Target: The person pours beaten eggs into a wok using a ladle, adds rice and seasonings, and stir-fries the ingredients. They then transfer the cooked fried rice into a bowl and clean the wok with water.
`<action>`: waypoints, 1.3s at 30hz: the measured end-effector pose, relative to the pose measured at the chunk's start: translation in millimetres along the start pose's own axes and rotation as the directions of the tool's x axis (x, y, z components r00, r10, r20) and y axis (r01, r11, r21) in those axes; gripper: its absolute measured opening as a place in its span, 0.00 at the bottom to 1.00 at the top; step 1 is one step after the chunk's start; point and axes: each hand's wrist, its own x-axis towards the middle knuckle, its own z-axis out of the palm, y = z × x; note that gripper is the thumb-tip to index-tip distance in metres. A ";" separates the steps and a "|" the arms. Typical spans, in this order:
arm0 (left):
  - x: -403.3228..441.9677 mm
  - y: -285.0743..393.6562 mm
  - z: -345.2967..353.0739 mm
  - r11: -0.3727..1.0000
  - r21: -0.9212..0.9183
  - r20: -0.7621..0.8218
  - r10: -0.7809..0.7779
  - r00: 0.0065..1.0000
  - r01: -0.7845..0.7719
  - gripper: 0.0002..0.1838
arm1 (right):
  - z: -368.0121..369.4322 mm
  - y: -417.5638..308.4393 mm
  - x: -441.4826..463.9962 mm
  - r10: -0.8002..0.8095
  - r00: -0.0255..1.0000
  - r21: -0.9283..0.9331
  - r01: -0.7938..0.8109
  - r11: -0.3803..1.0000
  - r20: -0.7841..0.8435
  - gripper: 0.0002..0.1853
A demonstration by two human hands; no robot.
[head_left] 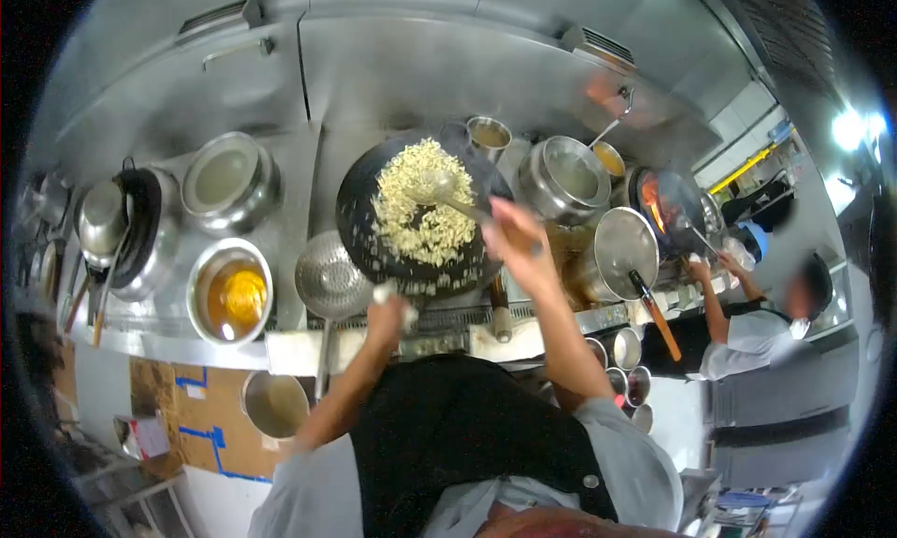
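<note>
A black wok (355,211) on the range holds a pile of pale, chopped food (425,159), with bits scattered toward its near rim. My right hand (519,246) is closed round the handle of a ladle (448,194), whose bowl rests among the food. At the wok's near left rim, my left hand (383,323) is closed on a white cloth (404,312); motion blurs its fingers. A perforated skimmer (332,274) lies just left of the wok, its handle toward me. The wok's wooden handle (501,314) points at my body.
Left stand a pot of orange liquid (198,295) and a steel pot (266,178). Right are another pot (533,183) and a strainer with a wooden handle (628,248). A co-worker (747,337) works at a flaming wok (677,201) farther right.
</note>
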 end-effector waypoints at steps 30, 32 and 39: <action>123.1 -22.0 27.0 0.971 -0.196 0.047 0.146 0.988 -0.134 0.14 | -83.9 119.4 -108.2 0.229 0.961 -0.694 -0.057 0.718 0.158 0.35; 111.2 -15.7 29.5 0.970 -0.155 0.035 0.193 0.981 -0.185 0.13 | -81.5 107.7 -114.8 0.346 0.931 -0.622 -0.205 0.756 0.114 0.35; 83.6 9.5 34.6 0.969 -0.240 -0.002 -0.064 0.998 0.061 0.08 | -80.9 76.8 -149.5 0.548 0.795 -0.667 -0.262 0.698 0.260 0.39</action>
